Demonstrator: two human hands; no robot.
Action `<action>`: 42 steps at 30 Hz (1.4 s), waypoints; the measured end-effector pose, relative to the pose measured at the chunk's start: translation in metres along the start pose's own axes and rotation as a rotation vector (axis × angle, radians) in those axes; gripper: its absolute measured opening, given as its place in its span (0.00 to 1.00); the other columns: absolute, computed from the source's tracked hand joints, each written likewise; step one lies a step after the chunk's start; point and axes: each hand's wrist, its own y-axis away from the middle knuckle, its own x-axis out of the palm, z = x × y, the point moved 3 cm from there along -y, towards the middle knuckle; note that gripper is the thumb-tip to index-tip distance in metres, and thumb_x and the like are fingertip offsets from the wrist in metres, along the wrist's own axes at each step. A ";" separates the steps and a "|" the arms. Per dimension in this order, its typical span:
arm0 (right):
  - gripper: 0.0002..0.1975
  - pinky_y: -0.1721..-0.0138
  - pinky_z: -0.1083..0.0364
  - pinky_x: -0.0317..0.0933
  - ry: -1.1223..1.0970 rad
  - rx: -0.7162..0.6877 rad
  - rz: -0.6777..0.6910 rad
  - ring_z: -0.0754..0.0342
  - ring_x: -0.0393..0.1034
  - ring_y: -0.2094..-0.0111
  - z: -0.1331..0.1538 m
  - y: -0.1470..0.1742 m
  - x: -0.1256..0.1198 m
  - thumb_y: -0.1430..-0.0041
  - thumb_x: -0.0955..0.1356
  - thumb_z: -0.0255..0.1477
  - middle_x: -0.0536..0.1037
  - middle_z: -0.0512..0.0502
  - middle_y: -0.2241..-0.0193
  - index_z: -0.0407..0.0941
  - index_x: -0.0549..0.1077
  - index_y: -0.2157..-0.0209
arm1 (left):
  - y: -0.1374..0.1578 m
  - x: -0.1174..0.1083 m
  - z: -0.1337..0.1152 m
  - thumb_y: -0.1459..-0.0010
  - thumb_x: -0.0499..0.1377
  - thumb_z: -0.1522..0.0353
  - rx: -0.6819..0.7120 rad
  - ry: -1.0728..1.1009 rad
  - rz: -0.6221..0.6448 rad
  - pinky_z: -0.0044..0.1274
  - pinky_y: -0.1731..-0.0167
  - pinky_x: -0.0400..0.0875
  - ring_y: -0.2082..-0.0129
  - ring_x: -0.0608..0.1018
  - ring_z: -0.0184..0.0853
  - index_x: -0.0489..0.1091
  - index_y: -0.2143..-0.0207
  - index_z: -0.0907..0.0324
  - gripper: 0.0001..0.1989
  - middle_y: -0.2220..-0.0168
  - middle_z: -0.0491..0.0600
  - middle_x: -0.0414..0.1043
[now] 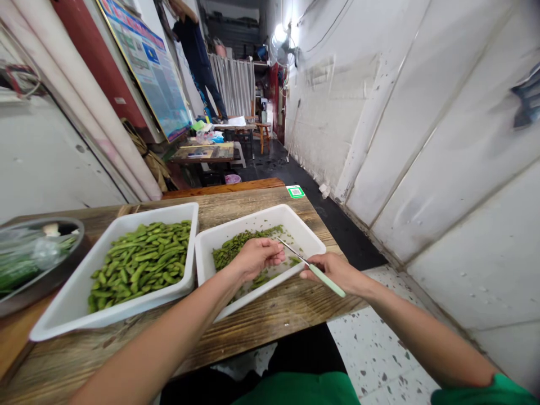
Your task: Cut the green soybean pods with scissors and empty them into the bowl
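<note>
Scissors point(324, 277) are held by the closed right grip point(337, 268); the tray point(306, 234) is partly blocked by the left grip point(259, 259) (curled, its hold unclear); a bowl point(77, 238) is cut off.

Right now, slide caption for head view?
Right hand holds a green-handled tool close to the left hand above a white tray, beside a second tray of green pods.

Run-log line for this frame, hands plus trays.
left hand: curled over right tray, grip contents unclear | right hand: holding green-handled scissors | left tray: edamame pods | right tray: green pieces
</note>
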 end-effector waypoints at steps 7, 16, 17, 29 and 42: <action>0.18 0.87 0.62 0.47 -0.208 0.137 0.071 0.64 0.51 0.86 -0.005 0.004 0.000 0.53 0.69 0.43 0.56 0.57 0.85 0.42 0.67 0.70 | -0.005 -0.032 -0.003 0.58 0.59 0.76 -0.102 -0.036 -0.096 0.21 0.72 0.69 0.77 0.73 0.27 0.66 0.75 0.63 0.05 0.76 0.48 0.71; 0.18 0.90 0.63 0.50 -0.299 0.190 0.098 0.65 0.52 0.88 -0.015 -0.001 0.002 0.55 0.70 0.41 0.60 0.58 0.84 0.42 0.67 0.68 | -0.011 -0.055 0.019 0.66 0.64 0.73 0.116 -1.139 0.170 0.19 0.80 0.54 0.81 0.65 0.26 0.74 0.77 0.57 0.08 0.82 0.41 0.67; 0.18 0.90 0.63 0.50 -0.295 0.186 0.101 0.65 0.52 0.88 -0.015 -0.001 0.002 0.55 0.70 0.41 0.60 0.58 0.84 0.42 0.67 0.68 | -0.013 -0.055 0.023 0.67 0.64 0.74 0.144 -1.238 0.180 0.19 0.80 0.54 0.81 0.65 0.27 0.75 0.77 0.57 0.09 0.82 0.41 0.67; 0.16 0.89 0.64 0.50 -0.273 0.182 0.104 0.66 0.50 0.88 -0.013 0.000 -0.004 0.53 0.70 0.40 0.58 0.58 0.85 0.42 0.67 0.68 | -0.025 -0.058 -0.003 0.53 0.58 0.61 0.189 -1.290 0.032 0.19 0.75 0.58 0.74 0.72 0.31 0.75 0.71 0.59 0.12 0.74 0.46 0.74; 0.18 0.86 0.62 0.52 -0.248 0.174 0.131 0.63 0.53 0.85 -0.010 -0.002 -0.004 0.51 0.68 0.43 0.58 0.57 0.83 0.43 0.66 0.66 | -0.029 -0.039 0.001 0.55 0.61 0.61 0.053 -0.352 0.009 0.18 0.80 0.58 0.82 0.63 0.24 0.69 0.75 0.62 0.12 0.82 0.42 0.63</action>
